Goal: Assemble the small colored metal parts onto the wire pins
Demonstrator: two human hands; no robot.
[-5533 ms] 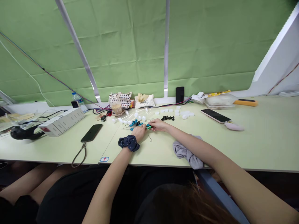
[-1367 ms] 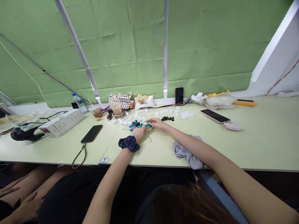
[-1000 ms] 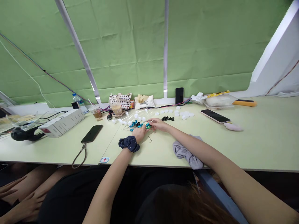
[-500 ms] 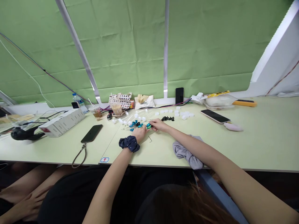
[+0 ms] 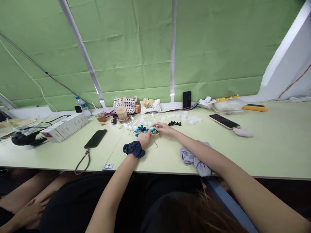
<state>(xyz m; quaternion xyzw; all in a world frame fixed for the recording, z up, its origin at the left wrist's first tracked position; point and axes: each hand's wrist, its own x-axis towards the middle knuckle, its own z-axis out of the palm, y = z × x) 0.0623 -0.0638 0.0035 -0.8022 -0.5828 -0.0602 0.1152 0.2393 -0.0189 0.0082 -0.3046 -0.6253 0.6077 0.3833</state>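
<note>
While both bare hands meet above a pale tabletop (image 5: 170,160), a small green-and-blue piece (image 5: 154,130) sits between them, at the clock's centre. The left hand (image 5: 145,138) seems to pinch it, fingers narrow, partly hidden behind the back of the hand. The right hand (image 5: 164,129) curls in from three o'clock, its fingers bent at the piece; whether they grip or only touch, I cannot tell. At nine o'clock, touching or just beside the left hand, lies a heap of blue parts (image 5: 139,128). Black parts (image 5: 174,123) lie between two and three, white caps (image 5: 191,119) farther out at two, and a thin bent rod (image 5: 156,145) at six. Judging by its shine, the piece is probably light, stiff and rather slippery, best held by its sides with fingertips, clear of any thin wires.
</note>
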